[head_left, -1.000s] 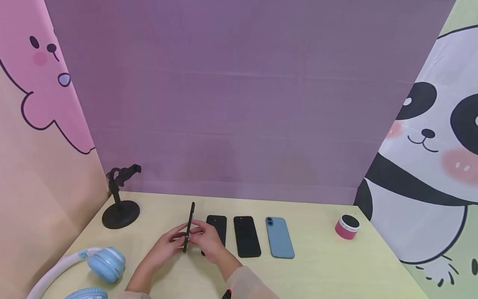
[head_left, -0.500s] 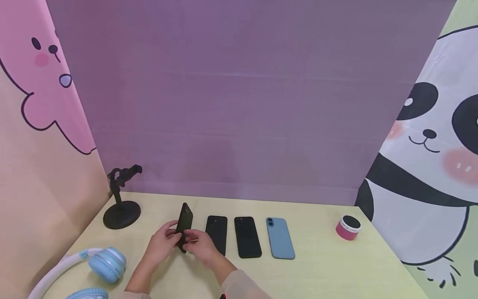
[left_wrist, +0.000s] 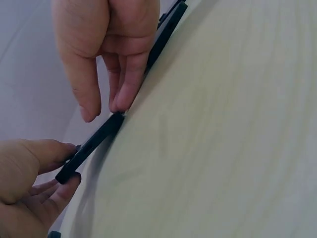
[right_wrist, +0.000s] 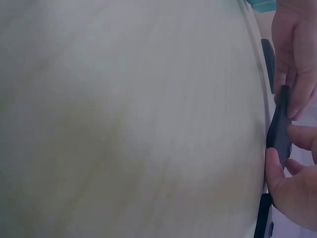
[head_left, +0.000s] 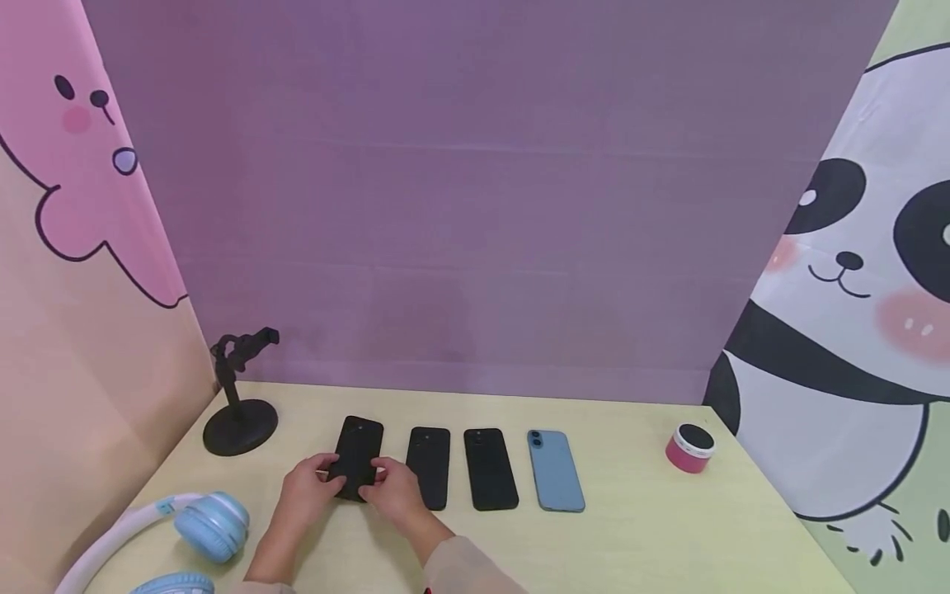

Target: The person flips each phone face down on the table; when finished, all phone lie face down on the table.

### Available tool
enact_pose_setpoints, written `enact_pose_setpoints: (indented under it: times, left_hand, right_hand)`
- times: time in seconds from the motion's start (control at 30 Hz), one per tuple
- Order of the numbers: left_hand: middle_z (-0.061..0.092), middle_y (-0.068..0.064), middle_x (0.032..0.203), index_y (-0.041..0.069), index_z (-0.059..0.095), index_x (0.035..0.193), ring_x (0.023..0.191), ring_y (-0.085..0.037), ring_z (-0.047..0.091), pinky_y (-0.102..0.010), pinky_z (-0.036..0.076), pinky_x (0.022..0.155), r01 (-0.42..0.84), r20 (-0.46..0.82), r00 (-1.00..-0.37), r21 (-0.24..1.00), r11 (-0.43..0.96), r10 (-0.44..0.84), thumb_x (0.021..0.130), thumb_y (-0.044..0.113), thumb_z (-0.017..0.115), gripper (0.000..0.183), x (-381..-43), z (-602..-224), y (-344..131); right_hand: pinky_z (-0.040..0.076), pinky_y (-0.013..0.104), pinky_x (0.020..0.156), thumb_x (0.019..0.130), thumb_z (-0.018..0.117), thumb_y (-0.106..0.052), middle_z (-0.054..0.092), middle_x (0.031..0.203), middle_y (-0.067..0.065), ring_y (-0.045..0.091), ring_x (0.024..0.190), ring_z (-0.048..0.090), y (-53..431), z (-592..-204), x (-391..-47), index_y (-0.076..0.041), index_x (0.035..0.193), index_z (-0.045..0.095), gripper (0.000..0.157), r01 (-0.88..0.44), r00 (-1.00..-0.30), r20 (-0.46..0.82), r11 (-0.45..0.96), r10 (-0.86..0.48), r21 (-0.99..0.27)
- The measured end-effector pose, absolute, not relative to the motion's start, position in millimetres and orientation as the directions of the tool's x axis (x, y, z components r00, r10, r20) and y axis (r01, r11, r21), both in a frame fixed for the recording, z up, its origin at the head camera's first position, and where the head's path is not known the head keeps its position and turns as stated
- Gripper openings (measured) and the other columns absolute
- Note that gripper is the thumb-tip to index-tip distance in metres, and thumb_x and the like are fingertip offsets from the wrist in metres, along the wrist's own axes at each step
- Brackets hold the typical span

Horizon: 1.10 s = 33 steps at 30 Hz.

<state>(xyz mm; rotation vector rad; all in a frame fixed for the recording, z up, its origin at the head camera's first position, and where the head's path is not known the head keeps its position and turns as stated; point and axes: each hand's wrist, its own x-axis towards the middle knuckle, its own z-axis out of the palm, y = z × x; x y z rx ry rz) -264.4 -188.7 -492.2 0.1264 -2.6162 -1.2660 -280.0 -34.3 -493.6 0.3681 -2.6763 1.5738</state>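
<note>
A black smartphone lies back up between the two hands, its camera corner toward the back of the table. My left hand pinches its left edge; in the left wrist view the thumb is above and fingers reach under the phone. The right hand holds the opposite edge near the lower corner. At that edge the phone sits close to the table, with shadow below it. To its right lie a second black phone, a third black phone and a light blue phone, in a row.
Back left stands a black holder on a round base. Blue and white headphones lie front left, partly cut off by the frame. A pink and white round container with a dark top stands far right. A purple backdrop rises behind the table.
The held phone has turned from standing on edge to lying nearly flat, back upward. Both hands have shifted slightly left and now hold its two sides. The other phones stay put.
</note>
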Motion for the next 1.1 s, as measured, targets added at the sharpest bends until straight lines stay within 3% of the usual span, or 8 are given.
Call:
enact_pose_setpoints:
  times: [0.27, 0.47, 0.7, 0.93, 1.1]
  left_hand:
    - [0.065, -0.019, 0.097, -0.012, 0.061, 0.118, 0.089, -0.030, 0.059, -0.046, 0.048, 0.079, -0.067, 0.092, -0.973, 0.761, 0.645, -0.209, 0.084, 0.004, 0.071, 0.038, -268, -500, -188]
    - [0.065, -0.024, 0.099, -0.014, 0.060, 0.117, 0.090, -0.034, 0.062, -0.047, 0.050, 0.079, -0.060, 0.095, -0.977, 0.736, 0.674, -0.191, 0.084, 0.003, 0.072, 0.039, -268, -497, -185]
    - [0.064, -0.026, 0.100, -0.016, 0.059, 0.116, 0.092, -0.037, 0.063, -0.048, 0.050, 0.081, -0.055, 0.078, -0.983, 0.732, 0.679, -0.165, 0.085, 0.003, 0.071, 0.039, -270, -495, -184]
    - [0.063, -0.027, 0.102, -0.017, 0.059, 0.115, 0.095, -0.038, 0.061, -0.049, 0.049, 0.083, -0.088, 0.044, -0.984, 0.717, 0.692, -0.170, 0.086, 0.003, 0.070, 0.037, -271, -497, -187]
    - [0.059, -0.028, 0.103, -0.018, 0.058, 0.115, 0.099, -0.042, 0.058, -0.052, 0.047, 0.087, -0.066, 0.084, -0.982, 0.689, 0.722, -0.170, 0.087, 0.005, 0.067, 0.037, -270, -490, -186]
  right_hand:
    - [0.049, 0.031, 0.074, 0.078, 0.078, -0.005, 0.056, 0.082, 0.004, 0.019, 0.079, 0.056, -43, -495, -278, 0.007, 0.109, 0.067, 0.035, -0.250, -0.967, 0.167, 0.598, -0.192, -0.762]
    - [0.049, 0.035, 0.081, 0.079, 0.078, -0.005, 0.054, 0.084, 0.006, 0.024, 0.085, 0.055, -43, -492, -278, 0.008, 0.111, 0.066, 0.037, -0.244, -0.969, 0.156, 0.633, -0.192, -0.735]
    - [0.049, 0.036, 0.086, 0.079, 0.078, -0.003, 0.057, 0.092, 0.011, 0.028, 0.093, 0.058, -41, -488, -279, 0.007, 0.112, 0.067, 0.037, -0.218, -0.973, 0.115, 0.643, -0.200, -0.734]
    - [0.051, 0.034, 0.078, 0.083, 0.074, -0.007, 0.064, 0.095, 0.007, 0.020, 0.088, 0.061, -24, -471, -275, 0.004, 0.119, 0.065, 0.038, -0.191, -0.954, 0.016, 0.565, -0.300, -0.802]
    - [0.051, 0.037, 0.081, 0.088, 0.069, -0.007, 0.063, 0.104, 0.011, 0.023, 0.093, 0.060, 7, -454, -279, 0.004, 0.123, 0.061, 0.037, -0.240, -0.935, 0.050, 0.522, -0.351, -0.819]
